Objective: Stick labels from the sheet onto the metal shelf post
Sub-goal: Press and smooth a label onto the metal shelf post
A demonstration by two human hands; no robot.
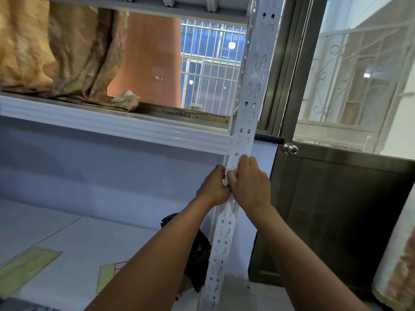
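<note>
A white perforated metal shelf post runs from the top of the view down to the bottom. Both my hands meet on it just below the white shelf beam. My left hand grips the post's left edge with its fingers curled. My right hand presses its fingers against the post's front face, over a small white label that is mostly hidden. The label sheet is not visible; I cannot tell whether either hand holds it.
Crumpled orange patterned fabric lies on the shelf above. A brown door with a round knob stands right of the post. A black bag sits behind the post's lower part. A rolled mat leans at the right edge.
</note>
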